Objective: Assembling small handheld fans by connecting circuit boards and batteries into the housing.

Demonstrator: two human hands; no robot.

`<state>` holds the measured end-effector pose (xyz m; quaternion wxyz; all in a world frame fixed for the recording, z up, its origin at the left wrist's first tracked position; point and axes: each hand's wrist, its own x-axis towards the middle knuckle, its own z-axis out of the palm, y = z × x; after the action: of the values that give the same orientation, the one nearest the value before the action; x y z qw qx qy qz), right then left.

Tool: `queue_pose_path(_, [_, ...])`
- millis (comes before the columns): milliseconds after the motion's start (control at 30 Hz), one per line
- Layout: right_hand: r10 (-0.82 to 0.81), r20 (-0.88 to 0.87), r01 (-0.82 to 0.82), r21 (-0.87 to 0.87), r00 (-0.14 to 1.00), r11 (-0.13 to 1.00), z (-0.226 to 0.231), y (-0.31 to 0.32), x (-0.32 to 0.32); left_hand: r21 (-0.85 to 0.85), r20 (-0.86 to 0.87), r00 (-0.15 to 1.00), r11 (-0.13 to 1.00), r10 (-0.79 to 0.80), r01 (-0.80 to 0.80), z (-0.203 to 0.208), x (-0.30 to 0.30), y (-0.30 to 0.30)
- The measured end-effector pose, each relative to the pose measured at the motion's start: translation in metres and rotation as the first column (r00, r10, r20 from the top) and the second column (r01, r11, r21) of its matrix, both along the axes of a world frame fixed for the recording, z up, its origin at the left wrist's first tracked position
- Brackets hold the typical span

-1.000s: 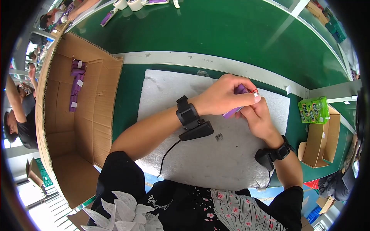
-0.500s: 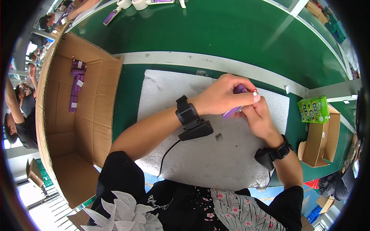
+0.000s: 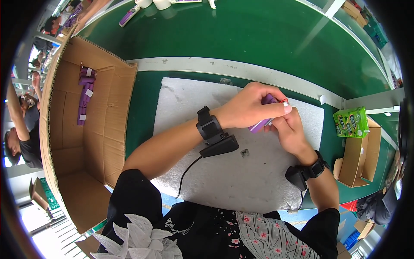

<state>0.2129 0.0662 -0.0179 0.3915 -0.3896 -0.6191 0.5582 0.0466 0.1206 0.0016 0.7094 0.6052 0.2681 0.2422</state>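
Note:
My left hand is closed around a purple battery pack, holding it above the white foam board. Red wires with a small white end stick out by my left thumb tip. From the right, my right hand closes on the same pack, its thumb and fingers bent against the side and partly hidden. Much of the pack is covered by my hands. Each wrist wears a black strap with a black box, and a cable hangs from the left one.
At the left stands a large open cardboard box with several purple packs inside. A pale rail runs behind the foam. To the right are a green packet and a small carton. Rolls lie far back; a person is at left.
My hands and the battery pack stay almost still. At the far edge, the rolls and the purple piece beside them have shifted slightly to the right.

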Motion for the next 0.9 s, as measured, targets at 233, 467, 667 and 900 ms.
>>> queue_pose_path(233, [0.019,0.041,-0.017,-0.045,0.999,0.999,0.0024,0.0004,0.0029,-0.011,0.009,1.000,1.000,-0.001,0.001,0.0021,-0.0011,0.0003])
queue_pose_path(467, [-0.043,0.022,0.044,-0.071,0.999,0.996,0.0024,-0.0013,0.0014,0.039,0.070,0.997,0.999,0.026,-0.029,-0.0015,-0.0003,-0.0006])
queue_pose_path(667, [-0.032,0.006,0.032,-0.016,0.999,0.999,-0.0017,-0.0003,0.0020,0.129,0.057,0.997,0.990,0.044,-0.051,-0.0041,-0.0012,-0.0007])
queue_pose_path(900, [-0.050,-0.011,0.049,-0.052,0.999,0.997,-0.0005,-0.0004,0.0010,0.210,0.073,0.995,0.974,0.068,-0.082,-0.0072,-0.0011,0.0003])
